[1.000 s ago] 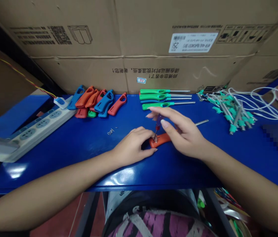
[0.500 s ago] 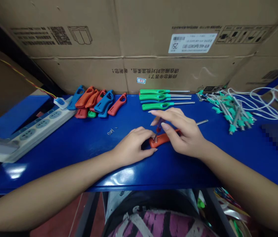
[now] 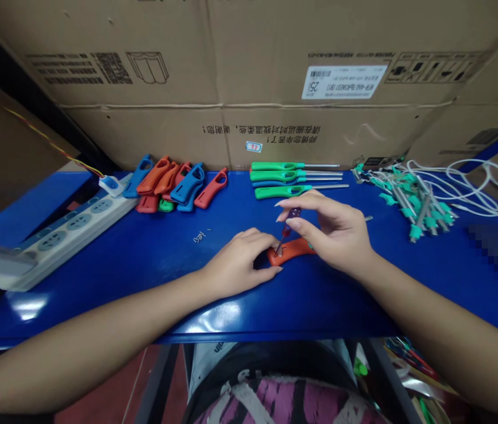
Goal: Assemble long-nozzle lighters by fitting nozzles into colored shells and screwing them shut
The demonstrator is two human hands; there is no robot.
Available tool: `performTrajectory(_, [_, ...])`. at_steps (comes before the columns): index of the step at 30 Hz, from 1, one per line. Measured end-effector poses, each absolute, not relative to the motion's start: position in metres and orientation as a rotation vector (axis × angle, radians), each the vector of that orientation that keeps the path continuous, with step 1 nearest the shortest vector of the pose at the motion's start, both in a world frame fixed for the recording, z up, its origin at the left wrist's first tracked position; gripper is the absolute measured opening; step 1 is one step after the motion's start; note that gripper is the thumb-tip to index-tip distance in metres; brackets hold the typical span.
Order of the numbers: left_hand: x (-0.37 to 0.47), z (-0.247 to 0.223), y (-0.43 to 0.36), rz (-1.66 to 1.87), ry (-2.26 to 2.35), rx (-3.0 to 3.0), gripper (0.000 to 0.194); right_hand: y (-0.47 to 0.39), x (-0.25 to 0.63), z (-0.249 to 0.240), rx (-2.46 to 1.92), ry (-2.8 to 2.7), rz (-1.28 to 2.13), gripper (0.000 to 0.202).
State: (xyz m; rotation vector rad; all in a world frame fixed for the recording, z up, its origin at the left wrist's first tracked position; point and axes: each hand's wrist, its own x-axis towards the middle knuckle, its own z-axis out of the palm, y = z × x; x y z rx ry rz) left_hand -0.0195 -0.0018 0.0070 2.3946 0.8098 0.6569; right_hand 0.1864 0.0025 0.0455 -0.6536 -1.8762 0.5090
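Observation:
An orange long-nosed lighter (image 3: 295,249) lies flat on the blue table. My left hand (image 3: 246,262) pinches its near-left end between thumb and fingers. In my right hand (image 3: 335,232) is a small screwdriver (image 3: 292,219) with a dark red, see-through handle, held by thumb and fingertips. Its thin shaft slants down to the left, and the tip meets the lighter's end beside my left fingertips. My right hand hides much of the lighter's far end; a bit of its metal tube (image 3: 368,218) shows beyond. Left of my hands lie several tiny screws (image 3: 200,236).
Behind stand several orange, red, blue and green lighter handles (image 3: 185,184). Lighters with metal tubes (image 3: 279,175) lie at back centre. Teal-ended tubes (image 3: 416,206) and a white cable (image 3: 491,182) are at right. A power strip (image 3: 72,227) runs along the left; a cardboard box (image 3: 231,70) walls the back.
My right hand has shifted and turned a little around the screwdriver, whose handle shows more and stands slightly to the right. My left hand stays on the lighter.

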Motion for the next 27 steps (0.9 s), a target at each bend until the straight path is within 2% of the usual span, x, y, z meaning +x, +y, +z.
performTrajectory(6, [-0.0202, 0.0059, -0.0019, 0.688, 0.807, 2.406, 0.021, 0.0043, 0.1888, 0.0459, -0.621, -1.902, 0.291, 0.028])
performTrajectory(12, [-0.0203, 0.0078, -0.0027, 0.65, 0.817, 2.39, 0.018, 0.0005, 0.1864, 0.0475, -0.662, -1.847, 0.8, 0.03])
performTrajectory(17, [-0.0207, 0.0068, -0.0022, 0.647, 0.819, 2.392, 0.019, 0.0032, 0.1883, 0.0478, -0.661, -1.78, 0.889, 0.023])
performTrajectory(24, [-0.0206, 0.0064, -0.0026, 0.657, 0.821, 2.418, 0.017, -0.0002, 0.1868, 0.0499, -0.627, -1.842, 0.783, 0.02])
performTrajectory(27, [-0.0206, 0.0052, -0.0022, 0.691, 0.816, 2.435, 0.019, -0.0005, 0.1875, 0.0507, -0.626, -1.901, 0.561, 0.022])
